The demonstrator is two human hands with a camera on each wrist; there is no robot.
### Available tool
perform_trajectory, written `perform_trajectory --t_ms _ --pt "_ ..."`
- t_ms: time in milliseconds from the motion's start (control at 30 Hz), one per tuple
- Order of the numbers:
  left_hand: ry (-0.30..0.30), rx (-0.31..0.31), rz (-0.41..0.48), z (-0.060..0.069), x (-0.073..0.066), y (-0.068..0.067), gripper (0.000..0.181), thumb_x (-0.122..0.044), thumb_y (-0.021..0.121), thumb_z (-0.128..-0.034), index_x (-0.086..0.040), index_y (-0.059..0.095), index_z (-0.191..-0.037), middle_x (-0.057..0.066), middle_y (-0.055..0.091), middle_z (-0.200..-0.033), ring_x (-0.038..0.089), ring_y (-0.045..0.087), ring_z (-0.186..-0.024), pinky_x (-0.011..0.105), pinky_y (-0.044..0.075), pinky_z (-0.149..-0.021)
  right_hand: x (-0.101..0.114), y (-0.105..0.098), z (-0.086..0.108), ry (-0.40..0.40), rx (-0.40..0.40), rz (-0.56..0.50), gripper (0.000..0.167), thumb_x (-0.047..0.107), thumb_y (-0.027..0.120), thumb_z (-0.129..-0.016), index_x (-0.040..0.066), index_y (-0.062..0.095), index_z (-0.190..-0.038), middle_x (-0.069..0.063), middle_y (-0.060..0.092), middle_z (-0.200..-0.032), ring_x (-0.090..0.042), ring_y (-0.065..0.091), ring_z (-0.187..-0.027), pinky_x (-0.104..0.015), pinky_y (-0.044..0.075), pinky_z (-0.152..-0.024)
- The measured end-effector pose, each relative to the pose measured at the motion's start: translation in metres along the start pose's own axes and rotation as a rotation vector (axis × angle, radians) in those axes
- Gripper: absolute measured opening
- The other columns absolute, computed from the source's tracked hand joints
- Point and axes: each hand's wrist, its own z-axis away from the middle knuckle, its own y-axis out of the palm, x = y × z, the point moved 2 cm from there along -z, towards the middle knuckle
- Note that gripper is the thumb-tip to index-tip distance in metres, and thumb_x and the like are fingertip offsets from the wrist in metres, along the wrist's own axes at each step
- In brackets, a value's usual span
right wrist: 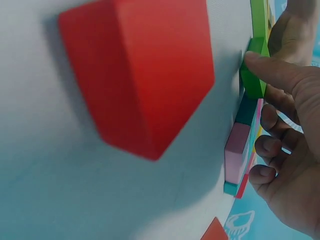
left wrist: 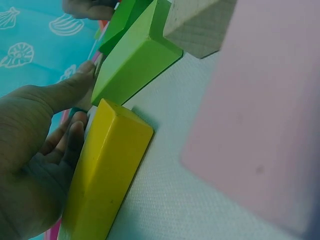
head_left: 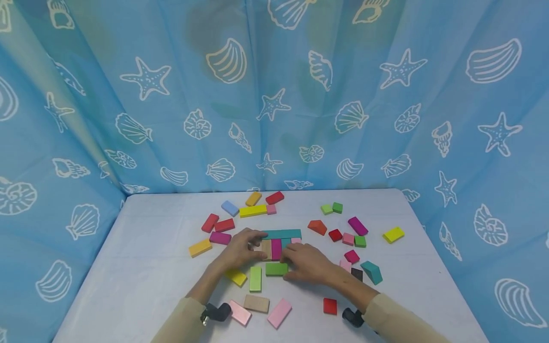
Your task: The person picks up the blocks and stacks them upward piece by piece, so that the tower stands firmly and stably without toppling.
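Observation:
In the middle of the table, a teal bar (head_left: 283, 234) lies behind a row of short blocks: bare wood, a magenta block (head_left: 276, 249), teal and pink. My left hand (head_left: 240, 250) is at the row's left end, its thumb and fingers about a bare wooden block partly hidden by them. A yellow block (left wrist: 107, 170) lies beside that hand in the left wrist view. My right hand (head_left: 310, 263) pinches a green block (head_left: 276, 269) just in front of the row, the thumb (right wrist: 270, 70) on its near side. A light green block (head_left: 255, 279) stands apart to its left.
Loose coloured blocks lie behind and left, including a long yellow bar (head_left: 253, 211). More are scattered right, among them a teal wedge (head_left: 371, 272). Near the wrists lie a wooden block (head_left: 256, 303), a pink block (head_left: 279, 313) and a red block (head_left: 330, 306). A blue curtain (head_left: 274, 138) surrounds the table.

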Motion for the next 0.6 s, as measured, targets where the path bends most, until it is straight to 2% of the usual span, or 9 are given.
perform_trajectory --t_ms 167,600 --pt "-0.004 -0.001 -0.002 -0.0002 0.0004 0.0003 0.064 -0.037 0.083 -0.0829 -0.025 0.059 -0.141 -0.007 0.059 -0.121 0.013 0.061 -0.108 0.029 0.055 -0.088 0.0035 0.0001 -0.0041 0.007 -0.016 0.037 0.051 0.045 0.086 -0.077 0.024 0.065 -0.118 0.009 0.063 -0.111 -0.012 0.06 -0.108 -0.035 0.053 -0.092" --pt "-0.014 -0.005 0.011 -0.0013 0.0027 0.0009 0.064 -0.039 0.083 -0.0821 -0.027 0.059 -0.14 -0.007 0.059 -0.121 0.013 0.061 -0.107 0.029 0.055 -0.087 0.0061 0.0016 -0.0097 0.031 -0.015 0.03 0.045 0.046 0.085 -0.079 0.024 0.063 -0.111 0.009 0.062 -0.102 -0.01 0.059 -0.097 -0.031 0.053 -0.086"
